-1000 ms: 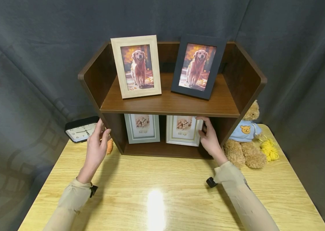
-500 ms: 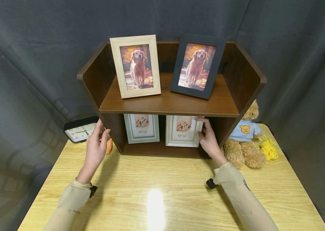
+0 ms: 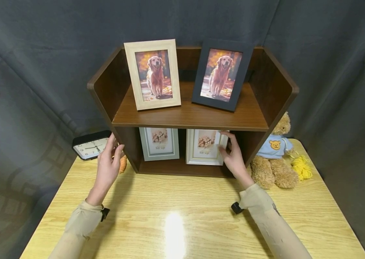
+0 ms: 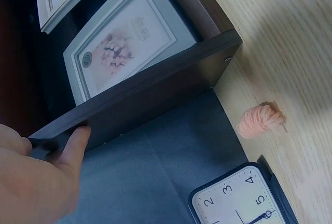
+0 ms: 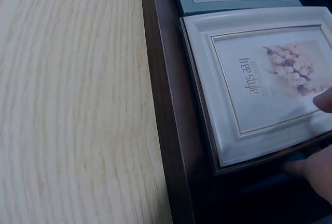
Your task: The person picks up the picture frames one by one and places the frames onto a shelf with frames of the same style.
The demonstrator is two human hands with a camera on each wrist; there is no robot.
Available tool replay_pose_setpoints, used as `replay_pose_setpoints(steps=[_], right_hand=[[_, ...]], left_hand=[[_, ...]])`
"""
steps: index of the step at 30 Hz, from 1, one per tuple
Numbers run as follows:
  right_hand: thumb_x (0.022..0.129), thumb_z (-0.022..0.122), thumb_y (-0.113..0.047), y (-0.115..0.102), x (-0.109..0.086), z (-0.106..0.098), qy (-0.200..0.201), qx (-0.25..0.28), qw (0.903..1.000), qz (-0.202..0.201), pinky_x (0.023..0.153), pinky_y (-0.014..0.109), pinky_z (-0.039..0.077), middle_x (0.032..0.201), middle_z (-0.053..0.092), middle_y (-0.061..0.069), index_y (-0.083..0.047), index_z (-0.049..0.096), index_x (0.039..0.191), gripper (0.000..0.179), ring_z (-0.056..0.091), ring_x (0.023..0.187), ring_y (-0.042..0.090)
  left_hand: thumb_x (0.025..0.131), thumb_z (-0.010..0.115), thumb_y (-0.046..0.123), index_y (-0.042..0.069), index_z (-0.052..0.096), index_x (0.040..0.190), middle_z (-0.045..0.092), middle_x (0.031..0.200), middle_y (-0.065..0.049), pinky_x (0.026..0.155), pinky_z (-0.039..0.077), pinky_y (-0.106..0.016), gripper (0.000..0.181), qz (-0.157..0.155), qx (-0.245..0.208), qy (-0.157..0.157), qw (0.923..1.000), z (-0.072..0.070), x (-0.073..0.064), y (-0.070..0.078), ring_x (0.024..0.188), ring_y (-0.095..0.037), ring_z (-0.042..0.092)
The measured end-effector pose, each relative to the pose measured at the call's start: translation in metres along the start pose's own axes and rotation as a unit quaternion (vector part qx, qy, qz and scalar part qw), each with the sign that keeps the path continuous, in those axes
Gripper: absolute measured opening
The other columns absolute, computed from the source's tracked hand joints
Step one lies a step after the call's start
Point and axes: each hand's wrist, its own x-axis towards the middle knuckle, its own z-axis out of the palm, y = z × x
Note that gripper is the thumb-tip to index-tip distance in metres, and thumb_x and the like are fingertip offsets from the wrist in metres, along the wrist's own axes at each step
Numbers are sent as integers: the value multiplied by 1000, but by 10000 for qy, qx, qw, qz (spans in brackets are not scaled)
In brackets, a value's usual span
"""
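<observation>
A dark brown two-tier shelf [image 3: 189,118] stands on the table. My left hand [image 3: 106,163] rests on the outside of its left side panel, fingers fairly straight; the left wrist view shows a fingertip touching the panel near its front edge. In the lower compartment, a white picture frame [image 3: 206,160] with a flower print leans upright at the right. My right hand [image 3: 234,156] holds it by its right border, a fingertip over the front in the right wrist view. A grey-green picture frame [image 3: 161,157] stands to its left.
On the upper tier stand a cream frame [image 3: 130,77] and a black frame [image 3: 198,79] with dog photos. A clock [image 3: 90,147] and an orange yarn bundle [image 4: 259,120] lie left. A teddy bear [image 3: 274,162] and yellow yarn [image 3: 302,168] are at right.
The right thumb has moved slightly left onto the front of the white frame, whose right part has come very slightly forward. The left hand stays at the side panel.
</observation>
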Motion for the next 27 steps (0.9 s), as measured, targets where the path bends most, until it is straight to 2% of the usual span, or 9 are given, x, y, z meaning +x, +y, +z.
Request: replay_pose_setpoints(steps=[2, 3, 5, 6, 8, 10, 15, 22, 27], right_hand=[[106, 54, 12, -2, -1, 1, 86, 15, 10000, 1, 77, 44, 39, 162, 34, 27, 3, 42, 155, 52, 48, 97, 38], [107, 54, 10, 4, 0, 0, 125, 26, 9999, -17, 84, 48, 44, 163, 33, 27, 2, 42, 156, 51, 51, 111, 40], [109, 54, 5, 14, 0, 0, 204, 6, 9998, -54, 104, 56, 45, 165, 30, 26, 0, 40, 158, 52, 45, 138, 43], [110, 54, 2, 20, -1, -1, 260, -42, 9996, -100, 107, 58, 44, 166, 29, 24, -2, 40, 159, 52, 44, 140, 44], [111, 53, -3, 29, -3, -1, 384, -182, 9989, -210, 123, 63, 30, 169, 27, 20, -5, 38, 162, 53, 27, 156, 41], [113, 52, -7, 32, -8, -2, 499, -391, 9975, -309, 127, 63, 23, 172, 25, 16, -7, 36, 164, 54, 23, 159, 38], [112, 51, -4, 18, -27, -2, 654, -709, 9932, -647, 127, 59, 25, 173, 26, 17, -6, 34, 166, 56, 27, 158, 38], [115, 44, -3, -16, -56, -10, 686, -663, 9920, -828, 125, 27, 28, 169, 36, 18, -3, 37, 163, 50, 35, 154, 36], [112, 45, 3, -43, -70, -26, 748, -796, 9879, -1103, 122, 22, 31, 166, 42, 17, -2, 39, 163, 51, 40, 151, 26]], left_hand=[[108, 55, -8, 8, 43, 165, 58, 147, -31, 89, 48, -5, 60, -5, 21, -5, 10000, 0, 0, 0, 115, -48, 67], [108, 55, -8, 8, 43, 165, 58, 147, -31, 89, 48, -5, 60, -5, 26, -5, 10000, 1, 0, 0, 115, -48, 67], [108, 55, -8, 9, 43, 165, 58, 148, -31, 89, 48, -5, 60, -8, 35, -10, 10000, 1, 1, 0, 115, -48, 67], [108, 55, -8, 9, 43, 165, 58, 148, -31, 90, 48, -5, 60, -4, 39, -10, 10000, 1, 1, 0, 115, -48, 67], [108, 55, -8, 9, 43, 165, 58, 148, -30, 90, 48, -6, 60, 5, 31, -13, 10000, 1, 1, 0, 115, -48, 67], [108, 56, -8, 9, 44, 165, 58, 148, -30, 90, 48, -6, 61, 30, 41, -5, 10000, 2, 1, 0, 115, -47, 68], [108, 56, -8, 8, 45, 164, 58, 148, -29, 90, 48, -6, 59, 35, 68, 17, 10000, 2, 2, 0, 118, -46, 66], [109, 56, -5, 0, 54, 155, 68, 133, -28, 83, 49, -4, 46, -201, 80, 17, 9998, 1, 2, 0, 107, -46, 70], [108, 58, -5, -4, 59, 147, 69, 127, -30, 79, 50, -3, 39, -276, 114, 36, 9995, 1, 0, -1, 103, -48, 71]])
